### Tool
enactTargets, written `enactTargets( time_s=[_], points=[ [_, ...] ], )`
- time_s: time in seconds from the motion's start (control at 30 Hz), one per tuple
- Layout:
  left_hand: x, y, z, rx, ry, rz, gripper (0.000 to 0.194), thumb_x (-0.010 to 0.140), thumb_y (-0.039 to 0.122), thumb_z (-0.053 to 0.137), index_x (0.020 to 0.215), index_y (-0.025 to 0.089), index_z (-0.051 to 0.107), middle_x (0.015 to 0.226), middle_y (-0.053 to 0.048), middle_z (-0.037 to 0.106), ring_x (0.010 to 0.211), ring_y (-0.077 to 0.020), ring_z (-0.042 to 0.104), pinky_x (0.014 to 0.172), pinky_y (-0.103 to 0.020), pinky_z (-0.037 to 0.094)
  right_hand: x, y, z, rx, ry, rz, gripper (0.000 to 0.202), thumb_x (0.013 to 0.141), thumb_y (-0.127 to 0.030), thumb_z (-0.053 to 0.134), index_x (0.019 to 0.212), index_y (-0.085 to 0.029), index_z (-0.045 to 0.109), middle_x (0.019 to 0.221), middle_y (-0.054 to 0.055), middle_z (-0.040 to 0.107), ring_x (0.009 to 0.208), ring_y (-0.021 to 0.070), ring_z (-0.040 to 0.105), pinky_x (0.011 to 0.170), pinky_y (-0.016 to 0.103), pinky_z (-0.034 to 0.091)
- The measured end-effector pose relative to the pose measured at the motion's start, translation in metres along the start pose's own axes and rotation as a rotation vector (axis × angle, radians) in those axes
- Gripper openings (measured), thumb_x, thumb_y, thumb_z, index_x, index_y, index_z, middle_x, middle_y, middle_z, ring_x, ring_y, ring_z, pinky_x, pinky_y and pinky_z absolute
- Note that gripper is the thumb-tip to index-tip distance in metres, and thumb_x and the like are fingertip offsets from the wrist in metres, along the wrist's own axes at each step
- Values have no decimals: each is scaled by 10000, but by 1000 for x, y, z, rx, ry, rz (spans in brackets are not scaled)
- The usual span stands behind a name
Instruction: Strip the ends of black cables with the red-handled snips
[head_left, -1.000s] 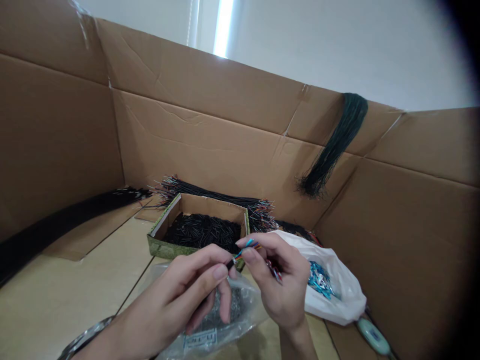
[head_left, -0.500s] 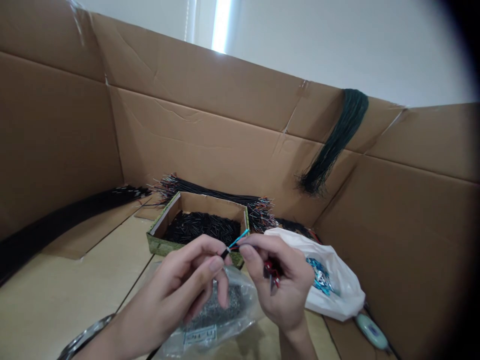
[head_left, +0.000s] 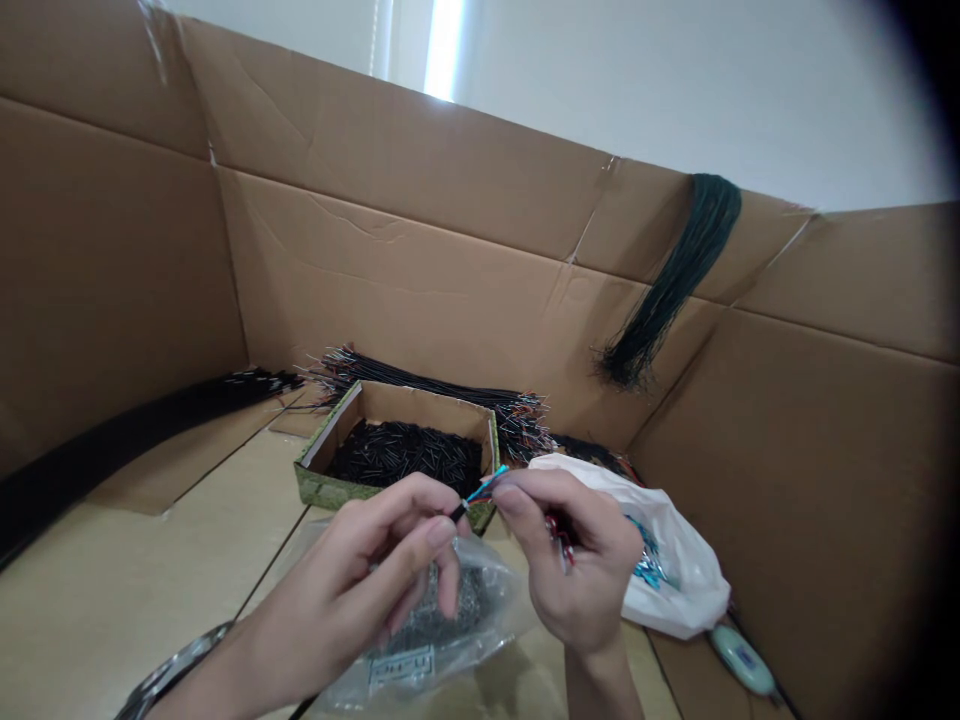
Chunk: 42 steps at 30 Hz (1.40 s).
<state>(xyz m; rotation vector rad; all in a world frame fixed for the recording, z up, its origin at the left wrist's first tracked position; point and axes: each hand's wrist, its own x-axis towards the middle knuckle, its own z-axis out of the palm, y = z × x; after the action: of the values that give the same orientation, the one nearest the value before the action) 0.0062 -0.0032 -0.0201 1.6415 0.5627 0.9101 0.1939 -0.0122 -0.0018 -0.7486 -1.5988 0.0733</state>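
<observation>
Between the thumb and index finger of my left hand is the end of a black cable. Thin inner wires stick out of it, a bright blue one and a red one among them. My right hand pinches these wires near their tips. Tucked in its palm is something red and metallic, mostly hidden by the fingers. Under the hands lies a clear plastic bag of small grey pieces. Just beyond them stands an open green box with many short black tubes.
A white bag with blue pieces stands at right, beside a pale green oval object. Black cable bundles lie behind the box, and another at left. Cardboard walls surround the table; dark green strands hang over one.
Both hands have shifted slightly right with the cable. My right hand has turned a little and moved outward along the wires, so less of the red object shows.
</observation>
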Motion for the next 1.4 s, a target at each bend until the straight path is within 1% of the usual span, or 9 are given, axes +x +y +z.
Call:
enactTargets(
  time_s=[0.1,0.23,0.33,0.47,0.63,0.73,0.83,1.13,1.4],
  points=[
    [1,-2,0,-40,45,3,243,1068,433,424,1100,227,549,743,7,683,457,-54,400,420,-155,303,1,2,3,-45,-27,-31,90,897,-139,673,882,-226,690,671,-67,695,499,60,551,499,177,435],
    [0,-3,-2,-32,126,-33,196,1060,414,466,1126,244,538,726,39,649,469,-58,398,427,-154,310,-2,10,5,-97,-186,-94,71,907,-147,650,935,-210,668,713,-42,688,531,83,559,536,216,442],
    [-1,1,-4,95,194,-20,150,1030,392,547,1057,246,568,761,48,640,560,-71,485,490,-150,371,-5,12,6,-189,-321,-174,95,914,-126,577,889,-185,647,678,-17,643,535,113,536,538,262,410],
    [0,6,-8,306,215,60,150,1028,361,551,958,233,586,784,43,653,718,-105,623,609,-167,459,-7,4,2,-242,-440,-167,152,931,-119,523,833,-171,626,646,-9,593,531,124,495,534,287,356],
    [7,5,-12,481,226,117,141,1037,313,519,951,237,601,786,50,672,705,-107,639,581,-185,442,1,-1,-8,-68,-347,8,44,914,-183,656,878,-196,677,703,-37,665,558,89,534,557,229,391],
    [7,3,-9,580,187,168,144,1038,276,495,952,246,607,766,62,664,632,-95,603,510,-187,390,7,5,-14,-60,-271,152,30,879,-210,712,902,-230,711,668,-64,625,545,83,495,520,225,348],
    [5,3,-6,629,160,207,121,1031,238,495,992,258,608,751,73,649,611,-86,589,466,-170,364,8,11,-17,-15,-307,225,13,882,-244,720,889,-253,727,621,-74,561,541,85,463,526,226,341],
    [7,4,-7,655,133,253,100,1005,214,572,1048,279,634,830,88,694,684,-69,638,627,-142,449,8,13,-24,135,-375,257,14,879,-239,736,879,-245,749,576,-76,453,504,74,377,457,200,287],
    [5,9,-8,546,77,258,170,1019,173,528,974,258,669,818,86,704,730,-72,657,707,-147,446,8,16,-25,152,-381,198,110,809,-142,764,857,-241,755,614,-61,594,517,78,436,478,194,343]
  ],
)
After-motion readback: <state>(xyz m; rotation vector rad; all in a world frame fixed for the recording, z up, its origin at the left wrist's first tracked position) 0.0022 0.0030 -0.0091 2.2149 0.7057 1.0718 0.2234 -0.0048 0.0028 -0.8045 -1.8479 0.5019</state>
